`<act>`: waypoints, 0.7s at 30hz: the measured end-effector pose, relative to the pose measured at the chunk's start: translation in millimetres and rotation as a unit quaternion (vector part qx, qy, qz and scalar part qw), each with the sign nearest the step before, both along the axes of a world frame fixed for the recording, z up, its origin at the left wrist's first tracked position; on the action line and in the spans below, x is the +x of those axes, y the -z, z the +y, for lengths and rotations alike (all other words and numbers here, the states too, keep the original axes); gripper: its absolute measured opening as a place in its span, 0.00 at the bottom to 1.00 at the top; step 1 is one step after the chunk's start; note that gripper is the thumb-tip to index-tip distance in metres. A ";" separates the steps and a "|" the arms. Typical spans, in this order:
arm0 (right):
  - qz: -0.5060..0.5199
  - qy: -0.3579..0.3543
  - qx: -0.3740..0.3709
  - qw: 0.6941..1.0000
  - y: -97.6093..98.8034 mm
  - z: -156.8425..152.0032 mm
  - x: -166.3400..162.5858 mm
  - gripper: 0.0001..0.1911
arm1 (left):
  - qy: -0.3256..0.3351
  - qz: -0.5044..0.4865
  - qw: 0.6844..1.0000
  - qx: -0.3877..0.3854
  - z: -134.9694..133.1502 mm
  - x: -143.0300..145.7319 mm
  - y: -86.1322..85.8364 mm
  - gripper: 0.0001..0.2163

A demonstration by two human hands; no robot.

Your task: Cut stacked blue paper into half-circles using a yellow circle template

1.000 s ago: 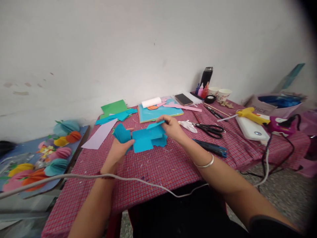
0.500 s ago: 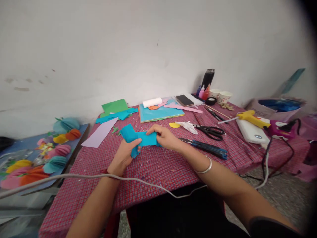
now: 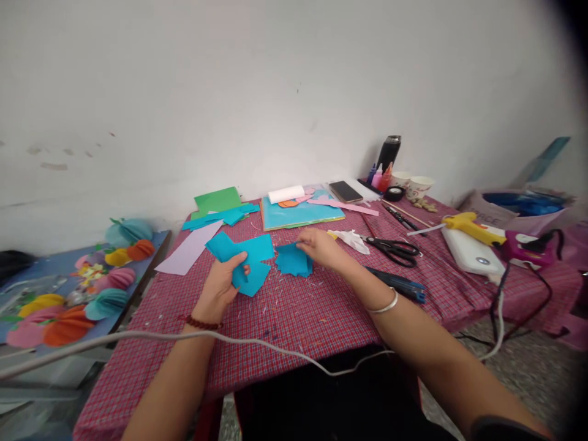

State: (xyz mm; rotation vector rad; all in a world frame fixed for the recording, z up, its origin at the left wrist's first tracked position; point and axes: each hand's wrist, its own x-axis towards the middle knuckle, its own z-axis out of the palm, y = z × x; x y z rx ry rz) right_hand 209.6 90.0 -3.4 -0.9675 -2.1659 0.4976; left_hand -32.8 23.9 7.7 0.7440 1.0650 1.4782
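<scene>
So the big turquoise cut paper sheet [image 3: 248,251] is pinched between the thumb and fingers of the left hand [image 3: 219,286], lifted a bit off the red checked cloth counter [image 3: 298,312]. A smaller stack of turquoise paper pieces [image 3: 293,260] is pinched at its top edge by the right hand [image 3: 321,248] and seems rested on the counter, at 3 o'clock of the big sheet, a small gap between. Black-handled scissors [image 3: 395,247] are laid at 3 o'clock from the right hand. A white cable [image 3: 257,344] is draped across the left forearm at 6 o'clock.
</scene>
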 end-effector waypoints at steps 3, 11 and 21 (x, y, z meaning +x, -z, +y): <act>0.144 0.083 -0.026 0.986 -6.8 -5.0 -6.5 0.13 | 0.007 -0.017 1.000 0.013 -2.4 1.9 -2.4 0.16; 0.132 0.042 0.024 0.990 -20.9 -23.2 -10.2 0.08 | 0.047 -0.003 0.998 0.045 -15.2 6.3 -11.3 0.13; 0.245 -0.068 -0.123 0.959 -20.0 -51.6 -31.4 0.08 | 0.046 0.204 0.973 0.100 -25.0 28.0 3.5 0.11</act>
